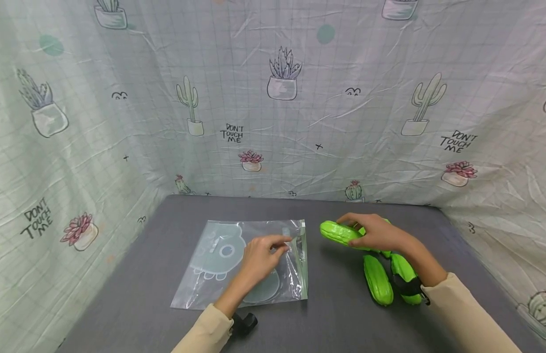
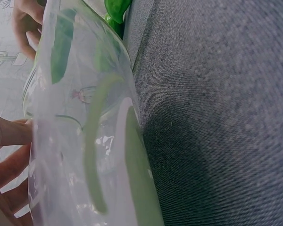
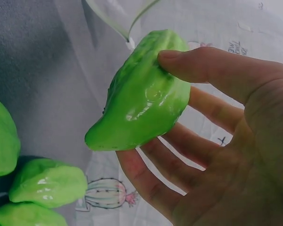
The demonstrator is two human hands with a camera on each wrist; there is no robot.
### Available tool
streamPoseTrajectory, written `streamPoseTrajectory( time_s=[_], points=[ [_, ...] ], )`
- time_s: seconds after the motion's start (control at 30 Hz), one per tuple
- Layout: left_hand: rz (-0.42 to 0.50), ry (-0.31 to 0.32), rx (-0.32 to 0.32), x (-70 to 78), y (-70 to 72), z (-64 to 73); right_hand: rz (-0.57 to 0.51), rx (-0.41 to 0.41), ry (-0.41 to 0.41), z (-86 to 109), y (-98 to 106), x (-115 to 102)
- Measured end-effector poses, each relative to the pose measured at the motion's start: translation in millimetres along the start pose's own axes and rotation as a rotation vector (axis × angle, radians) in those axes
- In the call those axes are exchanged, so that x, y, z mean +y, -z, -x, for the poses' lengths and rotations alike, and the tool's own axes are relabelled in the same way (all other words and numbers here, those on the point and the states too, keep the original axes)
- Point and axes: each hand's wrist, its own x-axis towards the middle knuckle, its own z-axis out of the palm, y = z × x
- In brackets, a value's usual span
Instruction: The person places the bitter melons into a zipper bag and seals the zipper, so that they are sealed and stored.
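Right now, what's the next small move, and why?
Probably bring the right hand leftward, so its ridged green gourd meets the mouth of the clear zip bag. The gourd is already gripped, the bag's zip edge faces it, the left hand holds the bag near that edge, and the mouth looks parted in the right wrist view.

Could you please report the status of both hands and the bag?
Left hand holding bag near its parted opening. Right hand gripping one vegetable. Nothing seen blocking between vegetable and bag.
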Motion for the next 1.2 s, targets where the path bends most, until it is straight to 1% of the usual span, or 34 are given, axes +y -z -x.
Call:
streamPoseTrajectory(
  time_s=[0.17,0.33,0.47,0.7,0.83,0.93,1.2],
  points=[
    [0.002,0.007,-0.003,0.5,0.4,0.5,0.030,-0.003,0.032,-4.6,-7,0],
    [0.005,0.017,-0.010,1.4,0.7,0.4,0.047,-0.027,0.034,-9.6,-13,0],
    [0.012,0.020,-0.015,1.8,1.0,0.0,0.060,-0.023,0.042,-13.0,-17,-1],
    [0.016,0.016,-0.011,0.4,1.0,0.6,0.007,-0.058,0.047,-18.6,-29,-2],
    [0.009,0.015,-0.014,-0.6,0.9,1.5,-0.001,-0.088,0.061,-21.0,-37,-1],
    [0.007,0.011,-0.013,-0.7,0.5,1.3,-0.003,-0.104,0.057,-22.7,-43,0],
    [-0.001,0.010,-0.017,-0.9,-0.7,0.1,0.020,-0.096,0.066,-28.0,-52,-1]
  ],
)
